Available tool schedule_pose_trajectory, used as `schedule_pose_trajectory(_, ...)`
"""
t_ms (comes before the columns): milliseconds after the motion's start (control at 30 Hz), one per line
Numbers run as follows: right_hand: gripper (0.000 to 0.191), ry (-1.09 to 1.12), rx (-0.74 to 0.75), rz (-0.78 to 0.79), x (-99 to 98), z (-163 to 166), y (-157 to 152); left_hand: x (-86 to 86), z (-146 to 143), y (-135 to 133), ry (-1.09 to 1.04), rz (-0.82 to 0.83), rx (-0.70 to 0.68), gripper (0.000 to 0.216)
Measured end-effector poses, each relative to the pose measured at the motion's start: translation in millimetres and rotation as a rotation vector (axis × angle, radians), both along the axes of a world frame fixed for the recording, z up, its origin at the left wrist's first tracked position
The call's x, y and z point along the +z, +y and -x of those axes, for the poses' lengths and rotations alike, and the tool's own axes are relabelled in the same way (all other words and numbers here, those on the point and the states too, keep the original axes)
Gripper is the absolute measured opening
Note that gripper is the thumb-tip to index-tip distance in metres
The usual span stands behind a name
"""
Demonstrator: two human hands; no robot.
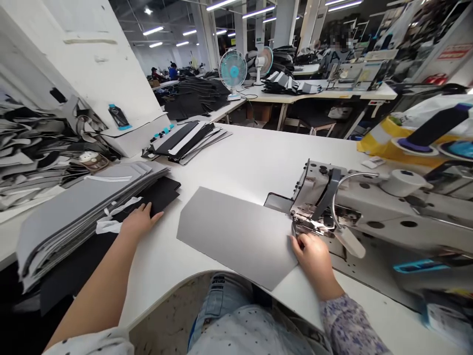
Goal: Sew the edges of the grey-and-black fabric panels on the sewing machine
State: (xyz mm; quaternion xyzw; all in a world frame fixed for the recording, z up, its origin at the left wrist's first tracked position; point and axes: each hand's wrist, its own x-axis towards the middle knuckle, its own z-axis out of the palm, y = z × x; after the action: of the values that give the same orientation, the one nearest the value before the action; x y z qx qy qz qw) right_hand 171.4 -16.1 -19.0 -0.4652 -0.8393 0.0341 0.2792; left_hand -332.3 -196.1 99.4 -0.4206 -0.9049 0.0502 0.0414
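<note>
Lying against right grip point(314, 256): grey panel point(236, 231)

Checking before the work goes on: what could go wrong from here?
The right hand is close to the working end of the sewing machine, so it might get hurt if that runs. The gray panel reaches the front edge of the table and could get bumped askew. White strips lie beside the left hand and might get dragged along.
</note>
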Motion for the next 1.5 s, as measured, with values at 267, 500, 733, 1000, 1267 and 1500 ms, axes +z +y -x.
schedule_pose_trajectory(267, 0.038, 0.028, 0.012, -0.047, -1.1, 0.3, 1.5, 23.3, -62.7, 12.9, 0.227, -0.256, -0.085, 0.052)
schedule_pose_trajectory(500, 0.032, 0.047, -0.035, 0.057, 10.6, 6.5, 8.5, -68.8, -204.6, 59.4, 0.096, -0.206, -1.053, 0.056)
schedule_pose_trajectory(733, 0.029, -0.158, -0.039, 0.044, 26.0, 12.5, 14.9, -81.5, -280.1, 110.0, 0.021, -0.102, -1.161, 0.058)
schedule_pose_trajectory(1000, 0.026, -0.312, -0.003, 0.044, 29.9, 9.2, 18.0, -82.5, -314.7, 141.0, -0.17, -0.089, -1.038, 0.053)
schedule_pose_trajectory(1267, 0.03, -0.14, 0.334, -0.025, 39.8, 35.4, -52.0, -66.6, -254.0, 148.1, -0.493, -0.097, -0.989, 0.057)
schedule_pose_trajectory(1500, 0.025, -0.064, 0.57, 0.032, 22.4, 65.4, -98.6, -54.8, -100.3, 119.7, -0.109, -0.253, -0.011, 0.039)
